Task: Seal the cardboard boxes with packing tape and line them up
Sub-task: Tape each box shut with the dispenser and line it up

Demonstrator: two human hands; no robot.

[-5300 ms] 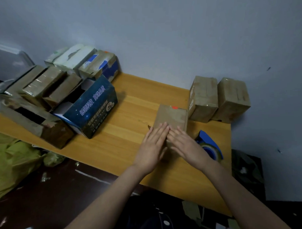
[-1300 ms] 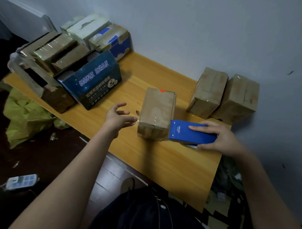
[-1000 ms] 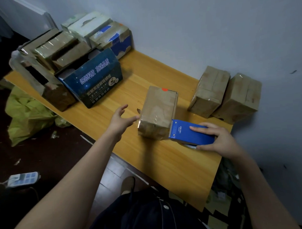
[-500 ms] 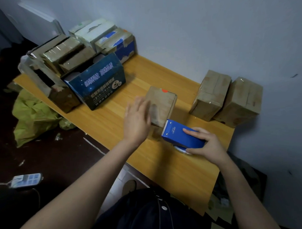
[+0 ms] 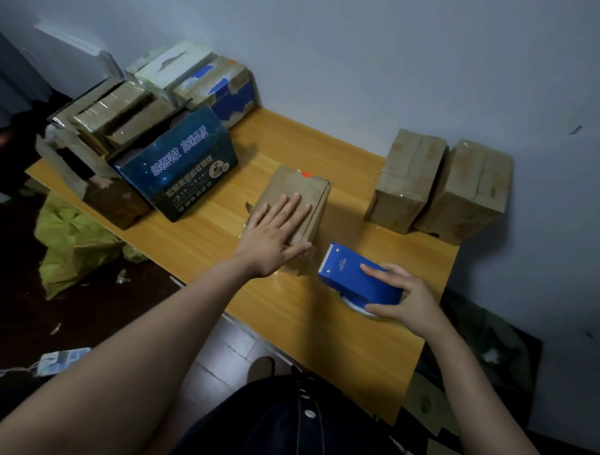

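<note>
Far left, off the table edge: 1 yellow-green plastic bag [image 5: 71, 242] on the dark floor.

Left end of the wooden table [image 5: 329, 314]: a cluster of boxes. Front has 1 brown carton [image 5: 114, 203] w/ a loose flap, and just right of it 1 dark blue printed box [image 5: 184, 170] w/ light lettering, top open. Behind those, approx 3 tape-shiny brown boxes [image 5: 117, 111] packed tight – exact count hard to tell. At the wall, 1 white box [image 5: 174, 65] and 1 blue-and-white taped box [image 5: 225, 83].

Centre: 1 brown cardboard box [image 5: 299, 196] w/ an orange sticker at its far edge, standing on the table, well apart from the left cluster. Left hand [image 5: 275, 231] lies flat on its top, fingers spread wide, thumb over the near edge, not gripping.

Right of it, near the front edge: 1 blue tape dispenser [image 5: 354, 276], serrated blade pointing toward the centre box, just beside it w/ a small gap. White tape roll shows beneath. Right hand [image 5: 403, 298] grips the dispenser's rear, fingers on top, thumb underneath.

Right rear, by the wall: 2 taped brown boxes side by side, touching – left taped box [image 5: 405, 179], right taped box [image 5: 467, 191].

Bottom centre: dark clothing [image 5: 292, 428] w/ white buttons.
</note>
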